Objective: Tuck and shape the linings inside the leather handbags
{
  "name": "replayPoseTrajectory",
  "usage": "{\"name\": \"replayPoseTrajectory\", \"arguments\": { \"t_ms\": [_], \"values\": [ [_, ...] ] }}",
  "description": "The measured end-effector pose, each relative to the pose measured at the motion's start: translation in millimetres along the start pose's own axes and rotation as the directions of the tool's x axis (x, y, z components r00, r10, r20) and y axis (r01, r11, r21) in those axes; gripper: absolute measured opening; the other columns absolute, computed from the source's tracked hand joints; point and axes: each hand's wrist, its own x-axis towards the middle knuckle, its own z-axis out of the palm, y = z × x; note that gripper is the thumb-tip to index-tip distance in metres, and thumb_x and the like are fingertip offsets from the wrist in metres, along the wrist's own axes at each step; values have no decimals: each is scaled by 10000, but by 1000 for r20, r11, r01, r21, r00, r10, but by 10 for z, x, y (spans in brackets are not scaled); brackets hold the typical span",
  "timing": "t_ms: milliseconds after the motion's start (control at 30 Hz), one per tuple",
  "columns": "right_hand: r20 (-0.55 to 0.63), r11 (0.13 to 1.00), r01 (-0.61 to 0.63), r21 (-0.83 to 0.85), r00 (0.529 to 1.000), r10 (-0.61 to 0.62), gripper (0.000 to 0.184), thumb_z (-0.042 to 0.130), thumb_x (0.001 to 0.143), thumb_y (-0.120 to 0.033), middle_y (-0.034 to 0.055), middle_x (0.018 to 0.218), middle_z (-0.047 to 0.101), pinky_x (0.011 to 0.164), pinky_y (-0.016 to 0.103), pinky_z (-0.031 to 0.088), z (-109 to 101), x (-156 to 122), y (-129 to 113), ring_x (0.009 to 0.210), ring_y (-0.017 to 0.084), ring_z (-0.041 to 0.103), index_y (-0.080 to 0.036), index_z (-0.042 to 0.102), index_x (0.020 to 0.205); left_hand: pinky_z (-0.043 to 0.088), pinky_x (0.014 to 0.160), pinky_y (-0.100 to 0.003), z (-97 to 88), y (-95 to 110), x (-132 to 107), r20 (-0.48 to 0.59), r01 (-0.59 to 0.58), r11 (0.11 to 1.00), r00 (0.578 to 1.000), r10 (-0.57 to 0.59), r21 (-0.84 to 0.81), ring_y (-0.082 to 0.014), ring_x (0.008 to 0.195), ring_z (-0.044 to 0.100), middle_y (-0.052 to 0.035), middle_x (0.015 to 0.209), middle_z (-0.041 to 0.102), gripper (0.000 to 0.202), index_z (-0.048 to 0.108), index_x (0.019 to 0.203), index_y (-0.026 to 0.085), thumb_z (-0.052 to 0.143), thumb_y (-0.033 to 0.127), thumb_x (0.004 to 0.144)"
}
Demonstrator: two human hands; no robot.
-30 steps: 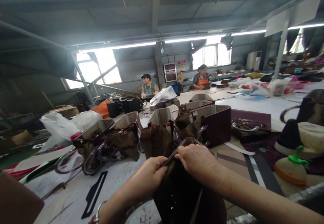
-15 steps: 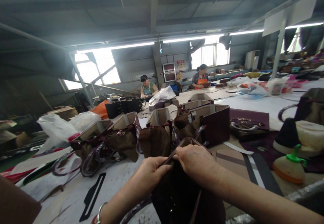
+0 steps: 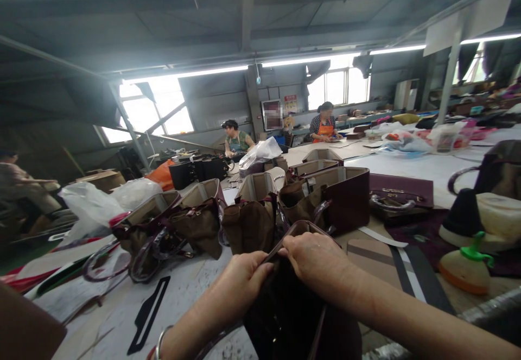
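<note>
Here's the left hand [image 3: 244, 279], thumb and fingers pinched tight on the rim of a dark maroon, leathery bag [image 3: 296, 311], low at centre! Right hand [image 3: 314, 257] just beside it, fingers curled closed over the same edge. Beyond stand brown-and-maroon bags [image 3: 249, 225]; a flat black slotted piece [image 3: 142, 314] lies left on the whitish surface [image 3: 185, 289].

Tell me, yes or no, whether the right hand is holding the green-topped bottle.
No, the right hand is gripping the upper edge of the dark maroon bag, while the green-topped bottle stands apart, farther right.
</note>
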Motion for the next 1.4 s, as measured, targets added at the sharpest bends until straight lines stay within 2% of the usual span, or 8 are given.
{"name": "replayPoseTrajectory", "arguments": {
  "t_ms": [167,400,633,767,1167,1400],
  "values": [
    [24,1000,-16,-3,1000,16,237,430,815,-247,74,658,665,550,278,442,-19,-2,-3,636,226,629,-182,635,716,298,512,-164,-3,-6,-24,52,-25,999,998,27,-44,-83,573,404,35,628,498,197,578,765,144,453,297,763],
    [52,1000,-31,6,998,31,233,433,815,-266,77,679,666,563,275,432,-35,1,7,660,224,628,-187,636,730,269,448,-166,25,-74,-4,115,95,975,991,-73,-201,-76,520,371,38,587,446,204,548,740,120,482,313,732],
    [55,999,-43,18,998,42,244,423,818,-275,78,667,662,541,258,406,-12,-3,28,648,212,622,-185,633,732,305,485,-176,20,-92,-27,158,145,954,982,-106,-262,-90,563,415,30,633,491,236,563,801,121,588,294,641],
    [39,999,-45,8,998,45,243,417,822,-269,74,670,660,539,267,402,-4,-5,54,652,219,620,-191,624,723,317,502,-186,27,-113,-50,198,140,932,977,-76,-336,-88,554,414,30,641,494,244,559,853,128,569,270,654],
    [72,1000,-19,-22,997,20,225,430,825,-276,59,635,648,506,257,377,-4,-53,103,627,222,621,-194,600,703,305,502,-189,50,-145,-46,152,114,923,986,-61,-369,-81,548,390,23,647,493,184,563,830,127,502,242,701],
    [87,1000,-27,-14,996,28,221,442,814,-269,67,653,656,523,262,391,-13,-32,107,652,228,623,-194,616,700,303,499,-185,71,-139,-57,181,145,885,981,-70,-442,-82,549,409,14,661,508,259,564,879,124,558,302,691]
  ]
}}
